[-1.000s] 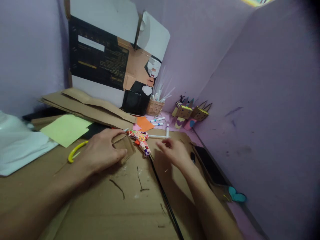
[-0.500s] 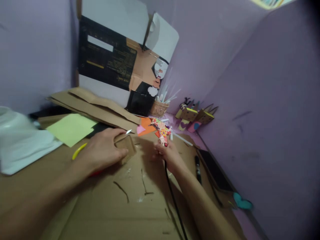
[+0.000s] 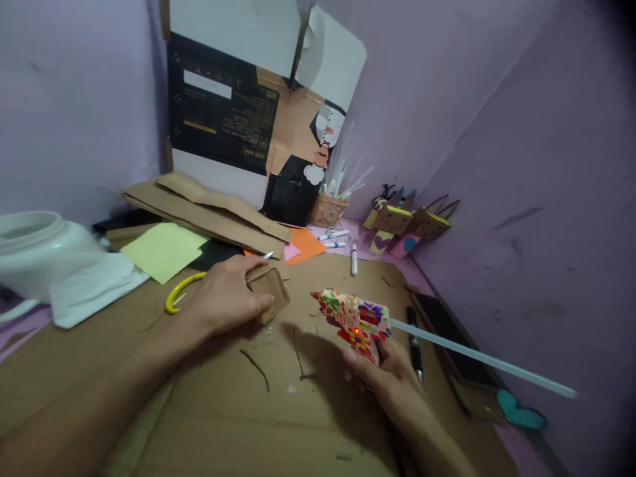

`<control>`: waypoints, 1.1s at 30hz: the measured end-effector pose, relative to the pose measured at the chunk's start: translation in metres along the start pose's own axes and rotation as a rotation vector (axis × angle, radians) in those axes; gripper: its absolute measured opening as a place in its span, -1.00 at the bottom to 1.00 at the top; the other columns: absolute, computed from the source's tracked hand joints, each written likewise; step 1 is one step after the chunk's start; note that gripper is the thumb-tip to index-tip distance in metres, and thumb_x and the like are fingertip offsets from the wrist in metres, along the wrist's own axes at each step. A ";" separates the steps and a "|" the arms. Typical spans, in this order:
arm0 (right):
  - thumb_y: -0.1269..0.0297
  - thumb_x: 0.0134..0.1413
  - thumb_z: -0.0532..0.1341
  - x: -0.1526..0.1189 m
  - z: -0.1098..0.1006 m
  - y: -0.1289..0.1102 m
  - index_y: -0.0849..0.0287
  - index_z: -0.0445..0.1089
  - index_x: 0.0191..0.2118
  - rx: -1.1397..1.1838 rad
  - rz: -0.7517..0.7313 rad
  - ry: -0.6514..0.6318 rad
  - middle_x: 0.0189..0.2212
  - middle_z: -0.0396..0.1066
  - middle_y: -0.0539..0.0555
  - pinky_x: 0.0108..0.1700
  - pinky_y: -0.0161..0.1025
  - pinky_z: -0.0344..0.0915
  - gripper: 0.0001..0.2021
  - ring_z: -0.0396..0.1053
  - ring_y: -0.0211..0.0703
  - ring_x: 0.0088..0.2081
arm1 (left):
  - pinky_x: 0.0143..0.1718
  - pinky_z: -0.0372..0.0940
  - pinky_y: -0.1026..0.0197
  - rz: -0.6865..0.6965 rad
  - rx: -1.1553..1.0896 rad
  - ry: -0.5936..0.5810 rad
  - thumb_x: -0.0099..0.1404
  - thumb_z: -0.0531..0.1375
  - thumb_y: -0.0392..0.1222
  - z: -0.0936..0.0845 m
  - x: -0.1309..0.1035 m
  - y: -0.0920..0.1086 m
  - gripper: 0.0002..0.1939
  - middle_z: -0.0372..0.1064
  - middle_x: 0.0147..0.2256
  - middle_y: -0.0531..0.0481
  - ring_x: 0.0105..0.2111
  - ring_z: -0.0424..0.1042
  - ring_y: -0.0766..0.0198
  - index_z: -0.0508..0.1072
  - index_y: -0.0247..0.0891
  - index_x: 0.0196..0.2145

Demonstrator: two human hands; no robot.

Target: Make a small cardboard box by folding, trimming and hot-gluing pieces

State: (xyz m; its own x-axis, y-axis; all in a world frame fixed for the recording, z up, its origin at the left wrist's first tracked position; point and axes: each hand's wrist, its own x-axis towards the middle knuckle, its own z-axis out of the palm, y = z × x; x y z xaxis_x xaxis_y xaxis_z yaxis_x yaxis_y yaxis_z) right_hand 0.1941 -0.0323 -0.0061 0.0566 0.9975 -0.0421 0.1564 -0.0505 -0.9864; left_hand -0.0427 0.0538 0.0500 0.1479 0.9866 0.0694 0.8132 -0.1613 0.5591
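My left hand [image 3: 231, 295] holds a small open cardboard box [image 3: 278, 295] between thumb and fingers, on the cardboard-covered table [image 3: 209, 424]. Right of it, my right hand [image 3: 380, 371] is wrapped round the handle of a flower-patterned glue gun [image 3: 355, 315]. The gun's nozzle points left toward the box, and the two are apart. A long translucent glue stick [image 3: 487, 358] sticks out of the gun's back, and a small red light glows on its side. Thin dark cardboard scraps [image 3: 256, 371] lie below the box.
Yellow-handled scissors [image 3: 173, 298] lie by my left wrist. Behind are green paper [image 3: 163, 252], cardboard strips [image 3: 213, 212], orange paper [image 3: 305, 245] and markers [image 3: 354, 260]. A black marker [image 3: 415, 348], a dark phone-like slab [image 3: 457, 344] and a teal heart [image 3: 519, 411] lie at the right. A white container [image 3: 44, 258] stands left.
My right hand has moved right and nearer with the glue gun, whose nozzle has swung round to the left. My left hand still holds the box. The view has shifted slightly.
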 end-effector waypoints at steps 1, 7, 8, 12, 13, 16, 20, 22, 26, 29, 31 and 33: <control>0.03 -0.14 0.33 -0.003 0.001 0.000 0.24 0.44 -0.37 -0.016 -0.007 -0.030 -0.71 0.30 -0.06 -0.67 -0.40 0.14 -0.66 0.16 -0.33 -0.68 | -0.08 0.31 0.12 0.003 0.001 0.006 -0.01 0.19 -0.08 0.001 -0.001 0.001 -0.44 0.38 0.00 -0.09 -0.08 0.41 0.05 0.40 -0.22 0.00; 0.07 -0.05 0.28 -0.010 0.013 -0.002 0.19 0.46 -0.16 -0.060 -0.112 -0.188 -0.27 0.52 0.16 -0.08 -0.06 0.37 -0.65 0.45 0.03 -0.18 | -0.10 0.31 0.14 0.080 0.045 0.026 0.00 0.17 -0.11 0.005 -0.006 0.002 -0.45 0.41 -0.05 -0.07 -0.11 0.42 0.06 0.41 -0.19 0.01; 0.07 -0.03 0.27 -0.010 0.015 0.000 0.18 0.46 -0.18 -0.059 -0.117 -0.220 -0.24 0.52 0.18 -0.05 -0.04 0.36 -0.66 0.45 0.05 -0.15 | -0.11 0.32 0.13 0.083 0.045 0.025 0.00 0.18 -0.11 0.005 -0.006 0.003 -0.44 0.41 -0.06 -0.08 -0.12 0.42 0.05 0.41 -0.20 0.01; 0.06 0.00 0.24 -0.010 0.016 0.007 0.19 0.45 -0.25 -0.087 -0.094 -0.276 -0.28 0.53 0.18 -0.14 -0.08 0.39 -0.70 0.47 0.02 -0.23 | -0.09 0.32 0.09 0.093 0.037 0.024 -0.02 0.20 -0.11 0.006 -0.008 0.004 -0.43 0.40 -0.05 -0.09 -0.12 0.41 0.02 0.43 -0.23 0.00; 0.06 0.00 0.24 -0.010 0.016 0.008 0.19 0.45 -0.24 -0.093 -0.089 -0.283 -0.29 0.53 0.17 -0.15 -0.09 0.40 -0.70 0.47 0.01 -0.23 | -0.08 0.32 0.09 0.097 0.036 0.029 -0.02 0.20 -0.11 0.006 -0.008 0.005 -0.44 0.40 -0.05 -0.09 -0.13 0.42 0.02 0.43 -0.23 0.00; 0.07 0.02 0.23 -0.012 0.016 0.008 0.20 0.44 -0.22 -0.113 -0.081 -0.301 -0.29 0.52 0.18 -0.18 -0.12 0.40 -0.69 0.46 -0.01 -0.24 | -0.08 0.32 0.10 0.116 0.027 0.045 -0.03 0.20 -0.11 0.008 -0.009 0.005 -0.43 0.40 -0.05 -0.09 -0.13 0.42 0.03 0.43 -0.22 0.00; 0.04 0.02 0.23 -0.013 0.018 0.007 0.21 0.44 -0.24 -0.123 -0.078 -0.315 -0.35 0.51 0.16 -0.27 -0.16 0.40 -0.68 0.44 -0.03 -0.30 | -0.09 0.33 0.11 0.150 -0.001 0.045 -0.04 0.20 -0.13 0.008 -0.011 0.005 -0.42 0.40 -0.06 -0.12 -0.14 0.42 0.04 0.44 -0.26 0.01; 0.03 0.01 0.23 -0.013 0.019 0.008 0.20 0.43 -0.27 -0.119 -0.077 -0.312 -0.37 0.49 0.15 -0.30 -0.17 0.40 -0.69 0.43 -0.03 -0.32 | -0.10 0.33 0.12 0.154 -0.012 0.045 -0.04 0.20 -0.14 0.008 -0.011 0.005 -0.41 0.40 -0.07 -0.12 -0.14 0.42 0.05 0.44 -0.27 0.00; 0.01 -0.03 0.25 -0.014 0.020 0.009 0.20 0.42 -0.30 -0.100 -0.053 -0.294 -0.40 0.48 0.13 -0.30 -0.18 0.38 -0.67 0.42 -0.03 -0.32 | -0.09 0.33 0.10 0.155 -0.023 0.041 -0.05 0.20 -0.14 0.007 -0.011 0.005 -0.41 0.40 -0.07 -0.14 -0.13 0.41 0.03 0.44 -0.28 0.00; -0.01 -0.06 0.27 -0.015 0.021 0.008 0.20 0.42 -0.32 -0.078 -0.007 -0.287 -0.40 0.48 0.14 -0.29 -0.17 0.38 -0.66 0.42 -0.02 -0.31 | -0.09 0.33 0.08 0.145 -0.025 0.045 -0.06 0.20 -0.15 0.008 -0.010 0.005 -0.42 0.41 -0.08 -0.13 -0.13 0.41 0.03 0.45 -0.26 -0.01; -0.02 -0.08 0.28 -0.015 0.022 0.006 0.21 0.42 -0.32 -0.078 0.024 -0.282 -0.38 0.48 0.15 -0.26 -0.17 0.37 -0.64 0.41 -0.01 -0.30 | -0.08 0.32 0.08 0.140 -0.025 0.054 -0.07 0.21 -0.15 0.009 -0.010 0.005 -0.42 0.41 -0.08 -0.13 -0.13 0.41 0.03 0.45 -0.25 -0.01; -0.03 -0.09 0.28 -0.015 0.023 0.005 0.22 0.41 -0.32 -0.093 0.047 -0.281 -0.37 0.47 0.16 -0.26 -0.16 0.36 -0.63 0.40 -0.01 -0.31 | -0.08 0.32 0.09 0.142 -0.020 0.064 -0.07 0.21 -0.15 0.010 -0.010 0.004 -0.42 0.42 -0.09 -0.13 -0.14 0.41 0.03 0.46 -0.24 -0.02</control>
State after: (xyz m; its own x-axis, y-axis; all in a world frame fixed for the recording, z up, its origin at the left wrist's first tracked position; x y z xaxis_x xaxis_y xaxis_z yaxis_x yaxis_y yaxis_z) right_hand 0.1716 -0.0468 -0.0137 -0.2070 0.9679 -0.1428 0.2503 -0.0887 -0.9641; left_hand -0.0347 0.0433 0.0434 0.2239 0.9537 0.2009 0.7754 -0.2992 0.5561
